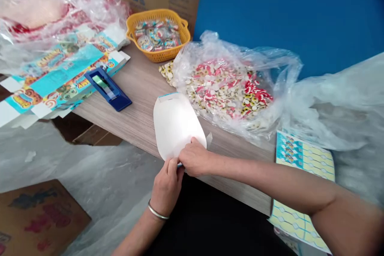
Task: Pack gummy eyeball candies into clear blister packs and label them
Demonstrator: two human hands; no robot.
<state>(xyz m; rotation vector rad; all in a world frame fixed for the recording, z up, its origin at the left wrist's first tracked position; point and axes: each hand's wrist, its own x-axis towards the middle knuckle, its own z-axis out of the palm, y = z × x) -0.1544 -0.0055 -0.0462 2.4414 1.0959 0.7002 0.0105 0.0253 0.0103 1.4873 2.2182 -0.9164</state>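
Observation:
A white rounded card piece [177, 122], with a small blue-edged fold at its far end, lies at the front edge of the wooden table. My left hand [168, 182], a metal bangle on its wrist, pinches the card's near edge. Right beside it, my right hand [195, 158] has its fingers closed on the same edge, thumb side over the white face. A strip of clear film or tape [209, 139] sticks out at the card's right side. The fingertips partly hide the near fold.
A clear bag of small red, white and yellow pieces [231, 92] lies beyond the card. Behind stands a yellow basket [159, 56] of wrapped items. A blue tape dispenser [109, 90] and flat printed boxes [66, 74] lie left; printed sheets [318, 160] sit right. Cartons [42, 220] stand on the floor.

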